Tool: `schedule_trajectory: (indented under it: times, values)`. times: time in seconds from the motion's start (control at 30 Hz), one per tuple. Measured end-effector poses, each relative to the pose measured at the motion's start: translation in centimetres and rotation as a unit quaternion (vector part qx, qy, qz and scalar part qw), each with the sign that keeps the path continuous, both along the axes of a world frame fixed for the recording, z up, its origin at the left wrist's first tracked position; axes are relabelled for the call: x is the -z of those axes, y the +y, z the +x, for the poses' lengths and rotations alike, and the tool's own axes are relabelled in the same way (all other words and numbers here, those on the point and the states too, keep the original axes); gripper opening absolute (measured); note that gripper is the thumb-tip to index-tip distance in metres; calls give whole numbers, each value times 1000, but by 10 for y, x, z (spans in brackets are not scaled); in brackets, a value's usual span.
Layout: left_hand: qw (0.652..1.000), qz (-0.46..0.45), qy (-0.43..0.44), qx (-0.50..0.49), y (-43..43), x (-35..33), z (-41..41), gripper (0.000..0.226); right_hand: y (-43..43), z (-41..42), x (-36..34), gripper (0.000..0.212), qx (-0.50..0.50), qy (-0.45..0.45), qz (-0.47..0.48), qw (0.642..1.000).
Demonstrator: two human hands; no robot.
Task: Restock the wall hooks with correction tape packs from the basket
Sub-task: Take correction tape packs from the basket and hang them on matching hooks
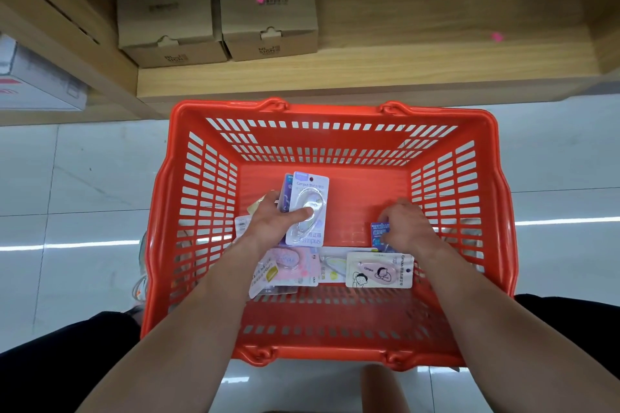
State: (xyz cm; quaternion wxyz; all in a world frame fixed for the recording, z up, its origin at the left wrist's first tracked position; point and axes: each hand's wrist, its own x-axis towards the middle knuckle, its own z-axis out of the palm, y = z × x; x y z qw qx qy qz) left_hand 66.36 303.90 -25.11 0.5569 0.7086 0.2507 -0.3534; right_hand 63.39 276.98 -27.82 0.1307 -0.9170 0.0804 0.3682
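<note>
left hand grips white-lavender carded correction tape pack, left-centre of red slotted plastic basket | right hand pinches small blue carded pack near right wall | pink cartoon-printed pack at near edge

Glossy pale tiled floor mirrors strip lights; wooden shelf carries two brown cardboard boxes at its left end

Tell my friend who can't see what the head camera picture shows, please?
Two hands reach into a red basket: the left hand grips a lilac pack, the right hand pinches a blue pack. Other packs lie in the basket's bottom, and two brown boxes sit on a wooden shelf beyond.
</note>
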Motion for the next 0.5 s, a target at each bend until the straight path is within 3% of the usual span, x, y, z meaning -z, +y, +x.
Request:
schedule_trajectory:
  times: [0.13,0.2,0.3,0.4,0.5]
  values:
    - [1000,-2,-3,-3,0,-1,1,47,5,5,-11,21,-60,-42,8,997]
    - [1000,-6,-10,-11,0,-4,1,46,7,13,-19,9,18,-57,91,994]
    - [999,0,-29,-23,1,-12,5,47,9,30,-41,16,184,-62,271,943]
    - [998,-4,-55,-21,2,-31,9,46,12,47,-73,9,245,-104,348,899]
    - [996,-20,-83,-8,0,-63,10,35,20,57,-104,17,323,-125,414,842]
